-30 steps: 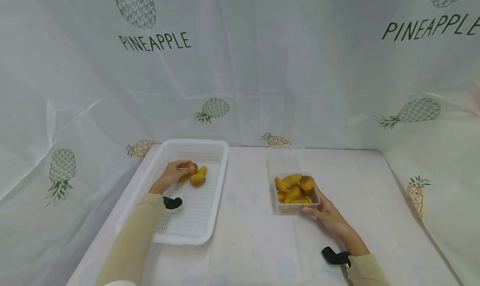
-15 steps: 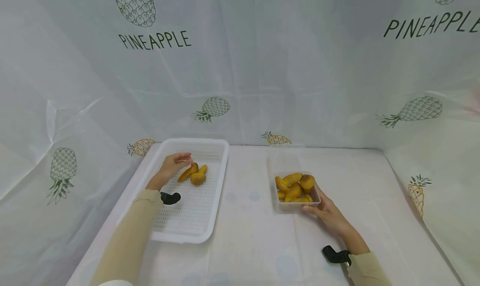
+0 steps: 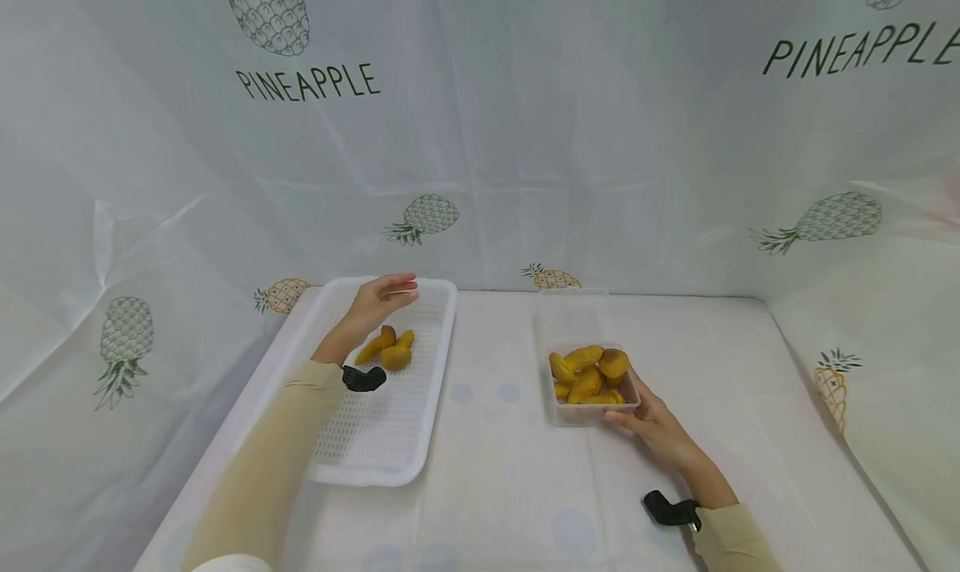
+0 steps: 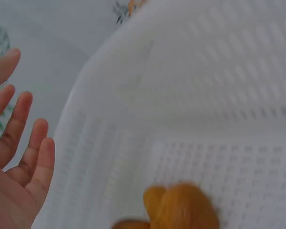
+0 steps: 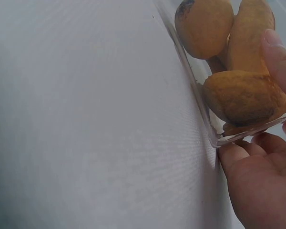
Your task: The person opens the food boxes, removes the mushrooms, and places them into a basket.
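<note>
In the head view, the left hand (image 3: 378, 299) is over the far part of a white perforated plastic basket (image 3: 375, 477), its fingers loosely extended and holding nothing. Below it, toward the viewer, a small cluster of yellow-brown fruit-like pieces (image 3: 395, 355) sits on the basket floor; their exact kind is hard to tell. Well apart on the right, the right hand (image 3: 663, 439) grips the near right corner of a clear plastic box (image 3: 572, 417) with a heap of similar pieces (image 3: 585, 384) inside, its transparent lid (image 3: 573, 318) laid back behind it. The step seems to be handling these pieces one by one, with the left hand between grasps and the right steadying the box.

In the left wrist view, the fingers are spread and the palm bare, apart from the pieces lower in the basket. If another is to be picked from there, the move calls for lowering the hand back toward the cluster and pinching a single piece.

In the right wrist view, the thumb lies along one side of the box and the curled fingers are at its edge; steady, light pressure would suit such a thin wall
</note>
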`<state>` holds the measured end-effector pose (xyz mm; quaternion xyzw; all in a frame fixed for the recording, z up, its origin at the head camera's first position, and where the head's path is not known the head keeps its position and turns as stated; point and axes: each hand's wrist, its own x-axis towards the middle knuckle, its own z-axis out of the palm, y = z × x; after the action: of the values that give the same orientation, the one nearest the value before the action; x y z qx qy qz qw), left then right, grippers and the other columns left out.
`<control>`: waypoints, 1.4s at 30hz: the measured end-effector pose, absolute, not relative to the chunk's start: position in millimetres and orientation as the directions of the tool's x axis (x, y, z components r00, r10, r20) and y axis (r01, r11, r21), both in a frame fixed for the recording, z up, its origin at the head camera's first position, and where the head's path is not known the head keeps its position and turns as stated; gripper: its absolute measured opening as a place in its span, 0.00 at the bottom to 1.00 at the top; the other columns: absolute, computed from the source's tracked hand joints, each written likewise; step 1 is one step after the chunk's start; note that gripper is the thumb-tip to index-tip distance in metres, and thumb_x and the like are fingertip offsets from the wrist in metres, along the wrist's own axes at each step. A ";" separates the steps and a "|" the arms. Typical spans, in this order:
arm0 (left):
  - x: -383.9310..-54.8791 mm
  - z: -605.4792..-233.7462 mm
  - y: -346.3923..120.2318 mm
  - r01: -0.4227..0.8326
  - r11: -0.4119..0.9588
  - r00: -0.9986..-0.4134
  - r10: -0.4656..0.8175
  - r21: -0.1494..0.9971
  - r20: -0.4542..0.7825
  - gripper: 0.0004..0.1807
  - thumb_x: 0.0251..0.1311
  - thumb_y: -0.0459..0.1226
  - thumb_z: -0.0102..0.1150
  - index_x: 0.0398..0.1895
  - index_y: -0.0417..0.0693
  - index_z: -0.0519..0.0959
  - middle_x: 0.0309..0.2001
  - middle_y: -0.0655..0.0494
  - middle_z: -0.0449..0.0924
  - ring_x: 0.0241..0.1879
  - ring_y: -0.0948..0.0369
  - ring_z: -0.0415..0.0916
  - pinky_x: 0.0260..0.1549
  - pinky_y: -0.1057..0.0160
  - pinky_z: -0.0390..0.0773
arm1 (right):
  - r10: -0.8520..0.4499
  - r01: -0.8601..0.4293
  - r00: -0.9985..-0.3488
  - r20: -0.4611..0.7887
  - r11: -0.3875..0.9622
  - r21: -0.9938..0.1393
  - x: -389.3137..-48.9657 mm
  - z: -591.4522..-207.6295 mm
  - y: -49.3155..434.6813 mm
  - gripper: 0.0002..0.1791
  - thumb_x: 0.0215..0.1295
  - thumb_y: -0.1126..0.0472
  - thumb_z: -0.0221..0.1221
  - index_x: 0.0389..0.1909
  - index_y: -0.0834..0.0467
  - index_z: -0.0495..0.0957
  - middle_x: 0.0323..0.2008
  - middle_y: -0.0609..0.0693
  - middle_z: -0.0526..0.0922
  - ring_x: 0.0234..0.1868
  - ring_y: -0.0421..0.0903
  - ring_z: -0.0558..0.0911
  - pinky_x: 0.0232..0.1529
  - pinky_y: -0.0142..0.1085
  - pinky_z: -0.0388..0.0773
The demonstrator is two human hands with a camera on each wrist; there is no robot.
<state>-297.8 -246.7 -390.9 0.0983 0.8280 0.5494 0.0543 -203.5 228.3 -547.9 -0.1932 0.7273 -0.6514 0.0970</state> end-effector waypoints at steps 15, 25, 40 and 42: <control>-312.2 -412.5 -148.3 0.244 0.221 -0.878 0.464 0.944 0.118 0.28 0.66 0.34 0.64 0.69 0.44 0.70 0.64 0.44 0.74 0.62 0.46 0.70 0.58 0.54 0.75 | -0.366 -0.118 -0.928 0.073 0.101 -0.988 -203.3 -550.1 227.9 0.52 0.68 0.67 0.62 0.81 0.52 0.35 0.79 0.57 0.30 0.76 0.60 0.30 0.61 0.15 0.52; -313.4 -419.1 -86.4 0.330 0.200 -0.782 0.605 0.923 0.149 0.30 0.63 0.33 0.68 0.68 0.42 0.71 0.62 0.45 0.76 0.58 0.56 0.74 0.60 0.58 0.74 | -0.361 -0.115 -0.930 0.063 0.125 -0.985 -203.7 -551.0 227.1 0.53 0.69 0.65 0.62 0.81 0.49 0.35 0.79 0.56 0.30 0.76 0.60 0.31 0.61 0.18 0.54; -302.2 -438.1 -2.7 0.468 0.214 -0.659 0.731 0.857 0.177 0.34 0.55 0.34 0.74 0.66 0.44 0.73 0.63 0.49 0.75 0.59 0.63 0.72 0.63 0.55 0.71 | -0.359 -0.142 -0.930 0.078 0.156 -0.977 -200.8 -545.4 228.3 0.51 0.69 0.64 0.62 0.80 0.39 0.39 0.80 0.51 0.36 0.78 0.57 0.37 0.61 0.15 0.52; -301.9 -444.3 3.1 0.485 0.224 -0.655 0.733 0.845 0.182 0.34 0.55 0.35 0.75 0.65 0.44 0.74 0.63 0.48 0.76 0.59 0.62 0.71 0.62 0.55 0.71 | -0.360 -0.140 -0.930 0.074 0.160 -0.977 -200.7 -545.3 228.3 0.51 0.69 0.64 0.62 0.80 0.38 0.39 0.80 0.51 0.36 0.78 0.57 0.37 0.63 0.17 0.52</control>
<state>-301.9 3.1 -444.3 0.3948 0.7716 0.4820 0.1284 -200.7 228.3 -545.3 -0.1652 0.7564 -0.6267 0.0880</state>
